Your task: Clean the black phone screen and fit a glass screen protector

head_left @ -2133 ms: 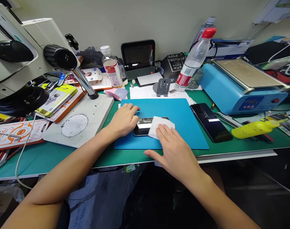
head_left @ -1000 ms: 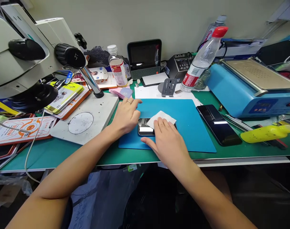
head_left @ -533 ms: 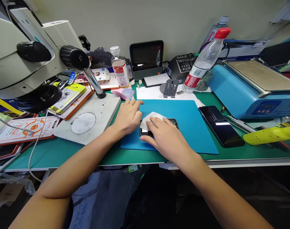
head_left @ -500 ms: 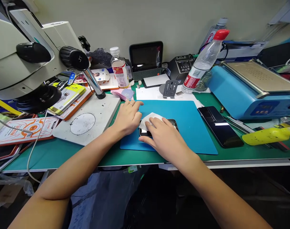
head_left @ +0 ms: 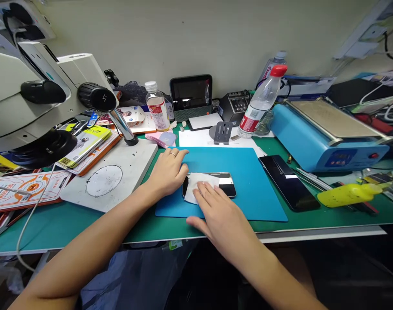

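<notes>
A smartphone [head_left: 227,187] lies flat on the blue mat [head_left: 248,172], with a white wipe [head_left: 193,183] spread over its left and middle part. My right hand [head_left: 220,211] rests on the wipe, fingers stretched flat and thumb spread out over the mat's front edge. At the phone's left end is my left hand [head_left: 170,170], a ring on one finger. Its index finger reaches out past the phone and its thumb is apart, close to the phone's corner; whether it touches the phone I cannot tell. The left hand's other fingers are partly hidden.
A microscope [head_left: 51,103] on a white base [head_left: 131,172] stands at left. Right of the mat lie a dark phone [head_left: 289,183] and a yellow squeeze bottle [head_left: 348,194]. Behind them is a blue heating plate machine [head_left: 312,142]. A red-capped bottle [head_left: 259,105] leans at the back.
My right hand has drawn back toward me, and the wipe now lies flatter, showing more of the phone. My left hand stays at the phone's left end. The camera view has shifted.
</notes>
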Action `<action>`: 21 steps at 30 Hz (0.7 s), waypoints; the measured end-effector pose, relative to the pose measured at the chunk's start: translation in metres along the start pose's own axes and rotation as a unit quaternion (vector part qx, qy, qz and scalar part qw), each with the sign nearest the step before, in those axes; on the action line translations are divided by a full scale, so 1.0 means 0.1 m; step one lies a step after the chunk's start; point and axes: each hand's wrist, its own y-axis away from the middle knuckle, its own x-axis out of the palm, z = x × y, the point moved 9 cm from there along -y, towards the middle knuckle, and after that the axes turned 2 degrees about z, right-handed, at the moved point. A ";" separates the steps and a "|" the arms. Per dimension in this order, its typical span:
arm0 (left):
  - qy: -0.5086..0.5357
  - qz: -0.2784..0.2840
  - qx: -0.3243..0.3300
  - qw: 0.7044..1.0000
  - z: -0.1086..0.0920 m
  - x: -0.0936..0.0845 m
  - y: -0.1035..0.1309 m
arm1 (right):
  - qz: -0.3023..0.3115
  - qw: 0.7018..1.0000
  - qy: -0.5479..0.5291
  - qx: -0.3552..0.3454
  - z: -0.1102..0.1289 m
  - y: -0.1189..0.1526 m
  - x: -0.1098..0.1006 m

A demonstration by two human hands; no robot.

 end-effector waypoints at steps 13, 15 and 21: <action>0.099 0.064 0.287 0.951 -0.45 -0.03 0.21 | 0.020 0.992 -0.127 -0.004 0.20 -0.38 0.09; 0.110 0.097 0.315 0.938 -0.49 0.03 0.25 | 0.021 0.989 -0.143 -0.014 0.18 -0.27 0.06; 0.105 0.132 0.299 0.939 -0.46 0.11 0.26 | 0.047 0.997 -0.064 -0.001 -0.11 0.26 0.05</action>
